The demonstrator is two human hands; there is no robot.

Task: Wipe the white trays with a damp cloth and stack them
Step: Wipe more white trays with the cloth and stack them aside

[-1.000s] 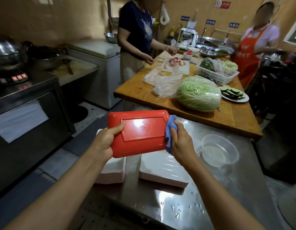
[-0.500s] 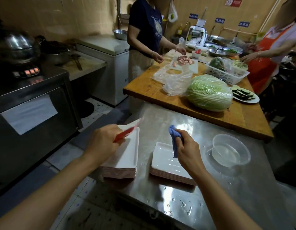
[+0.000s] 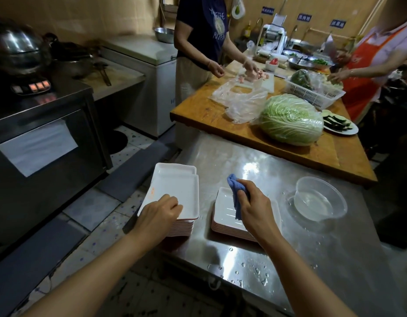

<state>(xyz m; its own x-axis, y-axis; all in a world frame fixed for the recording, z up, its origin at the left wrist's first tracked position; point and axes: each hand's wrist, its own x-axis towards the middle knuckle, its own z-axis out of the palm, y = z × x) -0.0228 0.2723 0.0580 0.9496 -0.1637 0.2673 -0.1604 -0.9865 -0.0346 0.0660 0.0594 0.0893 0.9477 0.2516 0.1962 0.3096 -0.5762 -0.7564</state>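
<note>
One more tray (image 3: 175, 191) atop left stack (image 3: 182, 227).

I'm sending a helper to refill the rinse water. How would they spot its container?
Find the steel worktable adjoining the wooden counter. Right of the two stacks of white trays sits a clear round plastic bowl holding water, the table's only see-through, round item.

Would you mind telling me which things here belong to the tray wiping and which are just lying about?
Part of the job:
left stack of trays, under the left hand
right stack of trays
blue cloth in the right hand
bowl of water

Just lying about:
cabbage
plastic bag
white basket
plate of sliced vegetables
</note>
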